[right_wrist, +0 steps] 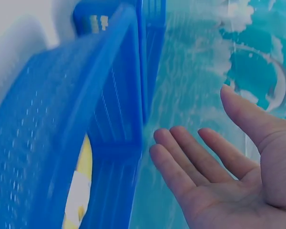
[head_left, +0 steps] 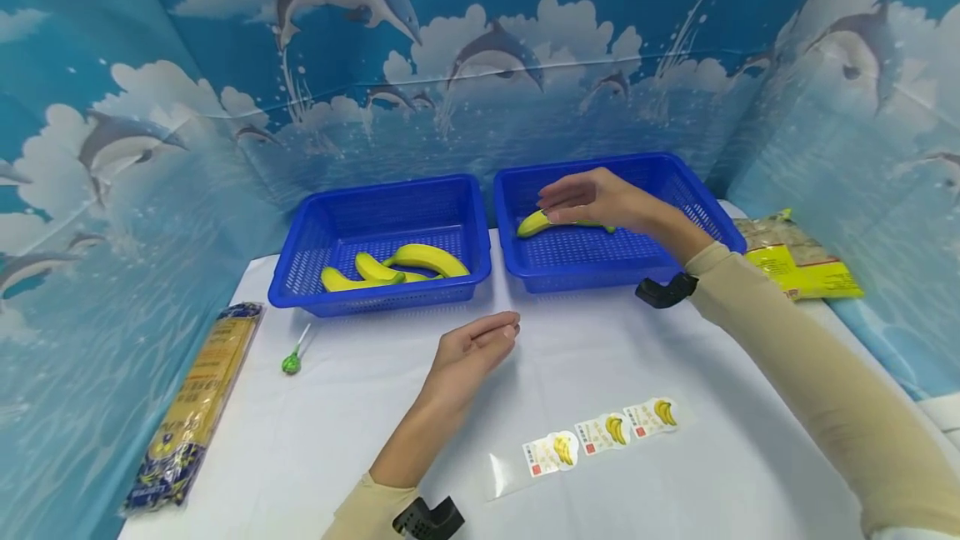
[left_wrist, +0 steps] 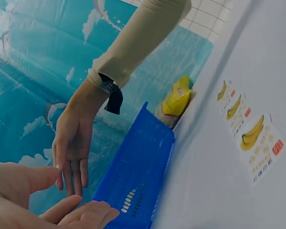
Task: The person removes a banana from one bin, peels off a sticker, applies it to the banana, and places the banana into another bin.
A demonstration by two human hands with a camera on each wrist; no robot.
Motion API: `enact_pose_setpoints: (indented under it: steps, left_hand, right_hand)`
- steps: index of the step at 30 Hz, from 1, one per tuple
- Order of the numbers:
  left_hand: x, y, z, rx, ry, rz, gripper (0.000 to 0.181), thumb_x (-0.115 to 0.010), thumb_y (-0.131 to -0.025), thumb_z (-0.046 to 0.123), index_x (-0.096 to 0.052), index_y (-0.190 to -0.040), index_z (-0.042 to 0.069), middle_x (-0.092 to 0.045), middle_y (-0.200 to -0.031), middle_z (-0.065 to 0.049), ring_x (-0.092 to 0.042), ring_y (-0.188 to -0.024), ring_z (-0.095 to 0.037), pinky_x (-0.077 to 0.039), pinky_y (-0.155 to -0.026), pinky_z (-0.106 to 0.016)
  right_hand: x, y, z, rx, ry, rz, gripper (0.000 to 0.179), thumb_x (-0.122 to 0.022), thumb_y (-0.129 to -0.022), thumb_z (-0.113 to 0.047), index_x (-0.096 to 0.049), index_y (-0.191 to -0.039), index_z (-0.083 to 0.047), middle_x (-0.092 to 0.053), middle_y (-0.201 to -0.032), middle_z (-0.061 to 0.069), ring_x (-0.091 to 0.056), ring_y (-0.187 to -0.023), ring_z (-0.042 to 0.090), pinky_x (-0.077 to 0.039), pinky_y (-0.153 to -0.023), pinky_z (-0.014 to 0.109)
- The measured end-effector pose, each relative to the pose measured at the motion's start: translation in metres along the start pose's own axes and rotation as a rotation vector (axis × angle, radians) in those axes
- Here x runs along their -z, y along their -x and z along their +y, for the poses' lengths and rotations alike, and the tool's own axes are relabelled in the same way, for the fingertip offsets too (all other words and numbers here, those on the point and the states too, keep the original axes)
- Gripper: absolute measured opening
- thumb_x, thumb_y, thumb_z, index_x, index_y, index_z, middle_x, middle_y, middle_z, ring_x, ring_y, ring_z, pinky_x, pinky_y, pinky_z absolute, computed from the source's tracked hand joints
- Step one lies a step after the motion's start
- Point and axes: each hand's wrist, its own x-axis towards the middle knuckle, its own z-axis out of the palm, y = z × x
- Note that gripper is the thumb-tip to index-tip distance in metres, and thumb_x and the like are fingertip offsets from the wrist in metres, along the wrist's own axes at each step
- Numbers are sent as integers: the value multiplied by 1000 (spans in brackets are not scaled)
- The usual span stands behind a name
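Above the right blue basket (head_left: 570, 277), my right hand (head_left: 600, 197) hovers with fingers spread and nothing in it. Below it in that basket lies a banana (head_left: 534, 224), partly hidden by the hand; the right wrist view shows a white label on this banana (right_wrist: 85, 176). My left hand (head_left: 474, 348) is over the white table in front of the gap between the baskets, its fingers relaxed and holding nothing. Several bananas (head_left: 427, 257) lie in the left blue basket (head_left: 390, 190). A clear strip bearing banana stickers (head_left: 551, 452) lies on the table at the front.
A green lollipop (head_left: 292, 362) lies before the left basket. Along the table's left side is a long yellow packet (head_left: 198, 398). Beside the right basket sits a yellow and clear bag (head_left: 798, 261). A dolphin-print curtain (head_left: 480, 48) encloses the back and sides.
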Motion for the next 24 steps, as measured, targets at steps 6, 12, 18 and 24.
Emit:
enact_pose_setpoints:
  steps: [6,12,18,24]
  left_hand:
    - [16,13,5,-101,-31,9,42,-71,-106,16,-65,-145,1,-68,-145,-12,-61,-140,-27,-52,-113,-28]
    - [30,19,8,-207,-85,115,37,-70,-106,11,-67,-141,-1,-70,-142,-13,-63,-139,-27,-54,-110,-26]
    - [46,21,13,-401,-187,236,32,-68,-106,6,-70,-137,-2,-71,-140,-16,-66,-134,-29,-54,-109,-28]
    - [66,22,20,-515,-216,357,31,-68,-106,3,-71,-136,-2,-72,-140,-12,-66,-133,-27,-55,-109,-27]
  right_hand:
    - [-26,4,-5,81,-24,-28,49,-73,-105,-13,-60,-150,1,-65,-148,19,-58,-142,39,-53,-114,49]
    - [-53,5,-6,140,-78,-35,48,-75,-103,-10,-62,-147,2,-64,-149,23,-59,-140,41,-56,-111,42]
    - [-80,4,-7,187,-135,-17,53,-78,-98,0,-61,-148,5,-59,-153,25,-55,-144,41,-51,-116,43]
    - [-101,2,-8,235,-153,17,56,-78,-97,4,-58,-149,8,-56,-157,22,-50,-149,39,-46,-119,50]
